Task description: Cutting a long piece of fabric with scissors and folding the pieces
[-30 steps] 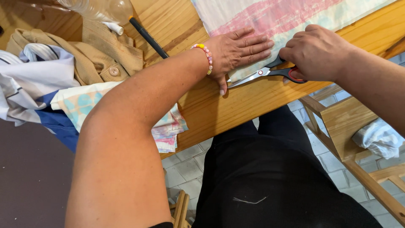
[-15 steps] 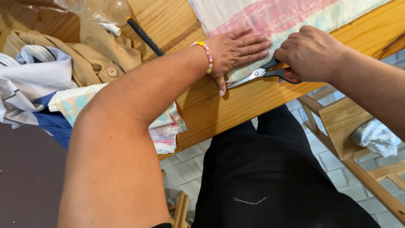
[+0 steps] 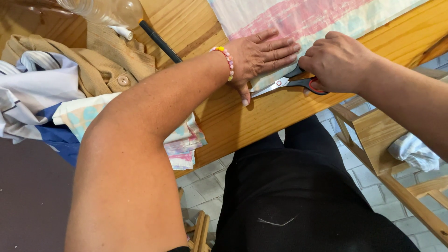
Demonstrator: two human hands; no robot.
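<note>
My left hand [image 3: 261, 56] lies flat, fingers spread, on a pale cloth with pink and light blue patches [image 3: 322, 16] spread over a wooden table [image 3: 242, 126]. A beaded bracelet [image 3: 227, 60] circles that wrist. My right hand [image 3: 338, 60] grips a pair of scissors with black and red handles [image 3: 291, 85]; the blades point left along the cloth's near edge, right under my left hand's thumb. The blade tips lie close to the thumb.
A tan buttoned garment [image 3: 98, 65], a white and blue cloth [image 3: 37, 102] and a folded patterned cloth [image 3: 182, 140] pile at the left. A clear plastic bottle [image 3: 102, 9] and a black rod [image 3: 158, 39] lie beyond. A wooden chair [image 3: 382, 140] with a white rag [image 3: 413, 151] stands at the right.
My right hand with the scissors has slid a little leftward along the cloth edge, toward my left hand. The left hand stays pressed on the cloth.
</note>
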